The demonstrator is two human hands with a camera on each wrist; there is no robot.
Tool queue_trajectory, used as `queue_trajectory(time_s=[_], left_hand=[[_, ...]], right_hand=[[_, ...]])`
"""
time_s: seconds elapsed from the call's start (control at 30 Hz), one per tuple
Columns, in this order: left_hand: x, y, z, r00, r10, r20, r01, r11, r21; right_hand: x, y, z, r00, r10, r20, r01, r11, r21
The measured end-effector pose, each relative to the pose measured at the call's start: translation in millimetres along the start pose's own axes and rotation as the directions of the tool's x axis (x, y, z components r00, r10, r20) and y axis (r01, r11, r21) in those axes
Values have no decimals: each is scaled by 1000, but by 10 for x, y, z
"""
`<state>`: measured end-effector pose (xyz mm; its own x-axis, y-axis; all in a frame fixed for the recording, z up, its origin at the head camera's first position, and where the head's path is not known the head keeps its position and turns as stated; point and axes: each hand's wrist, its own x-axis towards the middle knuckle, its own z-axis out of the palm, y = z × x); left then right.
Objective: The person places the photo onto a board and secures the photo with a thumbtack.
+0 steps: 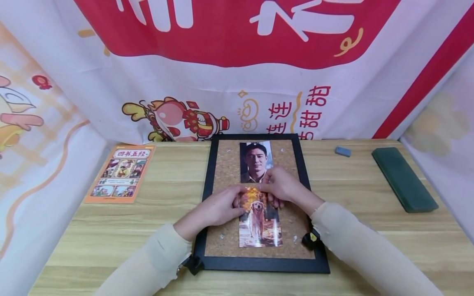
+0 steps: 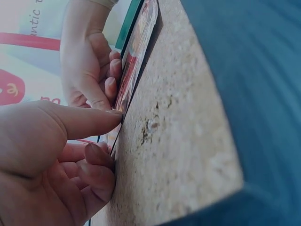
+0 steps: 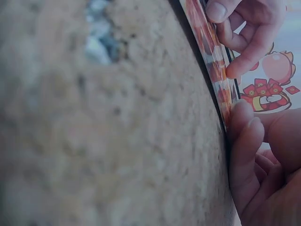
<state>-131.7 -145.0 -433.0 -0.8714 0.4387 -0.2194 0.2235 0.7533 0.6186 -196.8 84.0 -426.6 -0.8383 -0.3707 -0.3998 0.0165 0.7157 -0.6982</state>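
A glossy photo of a golden dog among autumn leaves lies on a black-framed cork board. My left hand grips its upper left edge, with the thumb along the side. From the other side, my right hand holds the upper right corner, its thumb near the top edge. Both hands almost meet there and cover the photo's corners. Seen edge-on in the left wrist view, the dog photo lies close over the cork. Above it on the board is a portrait photo of a person, partly overlapped by my right fingers.
Small clear pins dot the cork near its corners. An orange comic-style booklet lies at the left of the wooden table. To the right are a blue eraser and a long green case. Printed cloth hangs behind.
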Motion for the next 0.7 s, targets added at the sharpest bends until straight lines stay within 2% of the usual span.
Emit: queue_trajectory(time_s=[0.03, 0.17, 0.27, 0.37, 0.53, 0.6, 0.7], left_hand=[[8, 20, -5, 1000, -20, 8, 20, 1000, -6], [72, -95, 59, 1000, -12, -1, 12, 1000, 0], [74, -102, 49, 1000, -7, -10, 7, 1000, 6], [78, -171, 68, 999, 45, -31, -44, 999, 18], [-87, -68, -72, 994, 99, -34, -101, 993, -55], [-177, -8, -149, 996, 83, -31, -86, 992, -97], [-252, -35, -194, 996, 69, -56, -76, 990, -123]], right_hand=[[-5, 6, -3, 1000, 1, 1, -1, 1000, 6], [-32, 36, -23, 1000, -7, 6, 6, 1000, 25], [-55, 57, -32, 1000, -22, 4, 22, 999, 37], [-86, 82, -36, 999, -48, 8, 47, 997, 60], [-178, 130, -50, 993, -111, 32, 106, 987, 120], [-233, 147, -66, 990, -136, 34, 130, 982, 134], [-326, 168, -106, 987, -158, 14, 154, 978, 138]])
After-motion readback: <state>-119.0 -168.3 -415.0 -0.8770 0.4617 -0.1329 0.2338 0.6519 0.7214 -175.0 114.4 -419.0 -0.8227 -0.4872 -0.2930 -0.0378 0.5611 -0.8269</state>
